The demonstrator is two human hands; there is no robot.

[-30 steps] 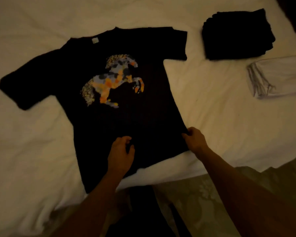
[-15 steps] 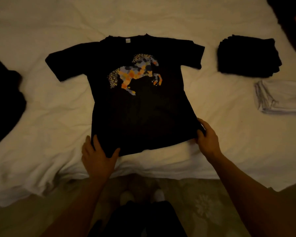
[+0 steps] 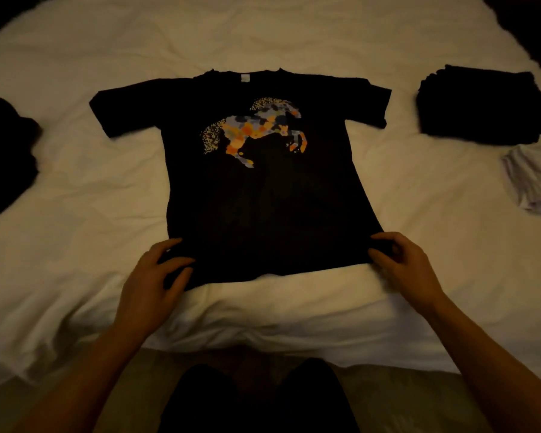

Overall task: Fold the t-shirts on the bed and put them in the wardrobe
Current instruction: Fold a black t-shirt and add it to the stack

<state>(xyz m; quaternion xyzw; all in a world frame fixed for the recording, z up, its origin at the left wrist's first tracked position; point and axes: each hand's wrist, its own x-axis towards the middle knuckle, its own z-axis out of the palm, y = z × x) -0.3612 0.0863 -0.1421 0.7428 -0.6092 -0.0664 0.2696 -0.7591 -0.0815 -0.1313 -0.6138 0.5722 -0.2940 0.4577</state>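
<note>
A black t-shirt (image 3: 256, 198) with a colourful horse print lies spread flat, front up, on the white bed (image 3: 263, 35), collar away from me and sleeves out to both sides. My left hand (image 3: 152, 276) grips the hem's left corner, with its fingers curled over the cloth. My right hand (image 3: 405, 270) pinches the hem's right corner. A folded black t-shirt (image 3: 481, 107) sits to the right, and a folded white t-shirt (image 3: 534, 182) lies just in front of it at the frame's right edge.
A heap of dark clothing (image 3: 3, 151) lies at the bed's left edge. The bed's near edge (image 3: 263, 345) runs across in front of my legs, with pale patterned floor below. Dark fabric shows at the top right corner.
The shirt has gone from lying askew to lying straight and flat. My left hand moved from the middle of the hem to its left corner and now grips it; my right hand kept its corner.
</note>
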